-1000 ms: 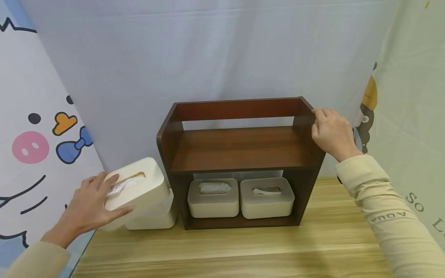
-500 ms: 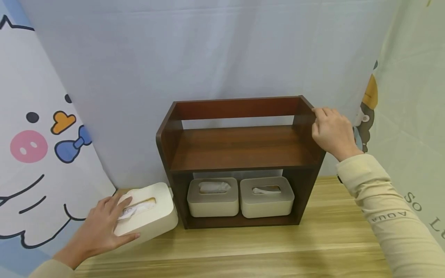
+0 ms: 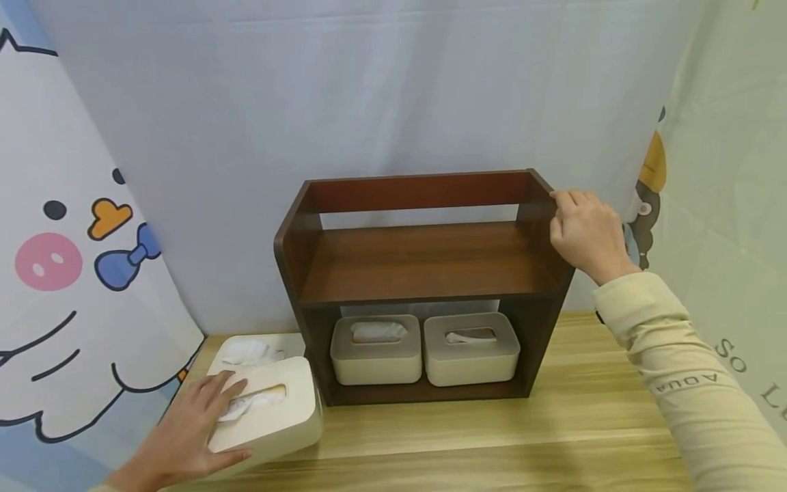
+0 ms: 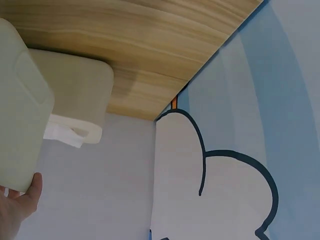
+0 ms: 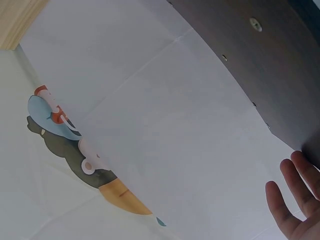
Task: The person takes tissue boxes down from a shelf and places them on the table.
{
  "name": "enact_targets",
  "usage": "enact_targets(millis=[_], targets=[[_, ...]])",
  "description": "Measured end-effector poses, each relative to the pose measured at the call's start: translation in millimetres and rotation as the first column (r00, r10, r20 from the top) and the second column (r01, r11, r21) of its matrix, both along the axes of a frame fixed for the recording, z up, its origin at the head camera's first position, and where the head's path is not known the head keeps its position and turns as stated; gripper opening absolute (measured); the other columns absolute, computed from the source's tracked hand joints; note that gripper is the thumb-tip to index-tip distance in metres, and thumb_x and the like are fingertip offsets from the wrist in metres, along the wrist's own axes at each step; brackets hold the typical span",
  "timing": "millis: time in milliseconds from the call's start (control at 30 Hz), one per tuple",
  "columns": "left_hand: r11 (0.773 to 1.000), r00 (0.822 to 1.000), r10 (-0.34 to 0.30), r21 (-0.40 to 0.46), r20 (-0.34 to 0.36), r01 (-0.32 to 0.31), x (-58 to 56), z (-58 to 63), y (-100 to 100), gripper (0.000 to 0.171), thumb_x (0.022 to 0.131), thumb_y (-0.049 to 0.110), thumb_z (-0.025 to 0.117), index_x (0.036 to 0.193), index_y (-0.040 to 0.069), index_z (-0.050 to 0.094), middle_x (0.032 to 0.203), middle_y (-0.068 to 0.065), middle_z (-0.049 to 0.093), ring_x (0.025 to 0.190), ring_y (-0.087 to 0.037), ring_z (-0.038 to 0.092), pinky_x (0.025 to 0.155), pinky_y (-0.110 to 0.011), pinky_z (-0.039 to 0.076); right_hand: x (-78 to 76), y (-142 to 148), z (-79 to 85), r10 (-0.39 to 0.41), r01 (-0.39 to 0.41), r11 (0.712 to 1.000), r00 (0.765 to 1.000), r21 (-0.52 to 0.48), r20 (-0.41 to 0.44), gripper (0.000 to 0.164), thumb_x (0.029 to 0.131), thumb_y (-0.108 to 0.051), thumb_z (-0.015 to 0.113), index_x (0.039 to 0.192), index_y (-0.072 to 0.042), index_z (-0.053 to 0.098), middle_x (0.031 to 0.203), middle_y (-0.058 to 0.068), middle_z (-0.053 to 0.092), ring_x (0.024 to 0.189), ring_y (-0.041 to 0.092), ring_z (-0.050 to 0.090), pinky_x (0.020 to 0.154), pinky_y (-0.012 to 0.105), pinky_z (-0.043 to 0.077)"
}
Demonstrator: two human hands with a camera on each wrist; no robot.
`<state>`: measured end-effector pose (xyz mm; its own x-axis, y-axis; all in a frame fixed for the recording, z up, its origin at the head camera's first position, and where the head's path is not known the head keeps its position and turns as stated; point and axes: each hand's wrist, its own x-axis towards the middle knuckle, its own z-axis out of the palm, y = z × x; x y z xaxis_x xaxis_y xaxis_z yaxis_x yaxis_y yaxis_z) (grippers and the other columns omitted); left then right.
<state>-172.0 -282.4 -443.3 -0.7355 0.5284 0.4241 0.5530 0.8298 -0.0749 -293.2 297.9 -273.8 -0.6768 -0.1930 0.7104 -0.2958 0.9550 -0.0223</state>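
Observation:
My left hand (image 3: pixel 190 434) grips a cream tissue box (image 3: pixel 289 400) at its left end, thumb on the near side and fingers on the lid. White tissue shows in the lid's slot. Whether the box touches the table is unclear. Behind it stands another tissue box (image 3: pixel 230 345), partly hidden, against the shelf's left side. My right hand (image 3: pixel 590 236) holds the top edge of the right side panel of a dark brown wooden shelf (image 3: pixel 424 263); its fingers (image 5: pixel 300 185) lie by the panel's outer face in the right wrist view. Part of that grip is hidden.
Two tissue boxes with grey-beige lids, a left one (image 3: pixel 376 365) and a right one (image 3: pixel 472 362), sit side by side in the lower compartment. Everything stands on a wood-grain table (image 3: pixel 461 444). A grey-white curtain (image 3: pixel 399 89) hangs behind, with printed cloths at both sides.
My left hand has lowered the tissue box and brought it nearer and slightly right. More of the box behind it is uncovered. My right hand stays on the shelf.

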Motion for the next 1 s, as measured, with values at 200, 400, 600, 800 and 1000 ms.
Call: enact_targets(millis=[200,400,600,800,1000], targets=[[0.999,1.000,-0.015,-0.043,0.022,0.016,1.7,-15.2,-3.0,0.093,0.059,0.072,0.066,0.125,0.008,0.052,0.123,-0.019,0.049,0.104,-0.039,0.049,0.074,-0.054,0.044,-1.0,-0.4,-0.6,-0.010,0.009,1.000,1.000,0.005,0.016,0.033,0.087,-0.010,0.037,0.108,0.004,0.057,0.104,0.023,0.060,0.089,0.041,0.055,0.061,0.052,0.045],[0.998,0.997,-0.032,-0.044,0.065,0.035,1.8,-32.2,-7.8,0.093,0.059,0.070,0.068,0.125,0.008,0.049,0.126,-0.023,0.048,0.109,-0.040,0.044,0.080,-0.054,0.040,-2.5,-0.8,-1.2,-0.012,0.012,1.000,1.000,0.004,0.020,0.032,0.087,-0.010,0.038,0.108,0.004,0.057,0.104,0.023,0.060,0.088,0.040,0.055,0.061,0.052,0.045],[0.999,0.994,-0.030,-0.025,0.105,0.033,-1.4,-43.7,-14.0,0.092,0.058,0.066,0.071,0.126,0.007,0.048,0.125,-0.025,0.048,0.110,-0.042,0.042,0.082,-0.054,0.035,-3.6,-0.9,-2.3,-0.008,0.007,1.000,1.000,0.006,0.017,0.033,0.087,-0.010,0.038,0.109,0.004,0.057,0.104,0.023,0.060,0.089,0.040,0.056,0.060,0.052,0.045],[1.000,0.975,0.021,-0.025,0.221,-0.016,-1.7,-47.8,-17.5,0.089,0.061,0.067,0.068,0.125,0.008,0.050,0.129,-0.024,0.047,0.114,-0.044,0.042,0.085,-0.058,0.036,-4.2,-1.3,-3.0,-0.010,0.010,1.000,1.000,0.008,0.019,0.033,0.087,-0.010,0.038,0.110,0.004,0.057,0.104,0.023,0.060,0.089,0.040,0.056,0.060,0.051,0.045],[1.000,0.976,-0.001,-0.015,0.217,0.004,-7.5,-48.4,-23.9,0.090,0.061,0.066,0.070,0.126,0.007,0.049,0.128,-0.025,0.047,0.113,-0.045,0.043,0.082,-0.058,0.039,-4.6,-0.3,-2.8,-0.012,0.012,1.000,1.000,0.009,0.012,0.033,0.087,-0.010,0.038,0.109,0.004,0.057,0.104,0.023,0.061,0.089,0.040,0.056,0.060,0.051,0.045]])
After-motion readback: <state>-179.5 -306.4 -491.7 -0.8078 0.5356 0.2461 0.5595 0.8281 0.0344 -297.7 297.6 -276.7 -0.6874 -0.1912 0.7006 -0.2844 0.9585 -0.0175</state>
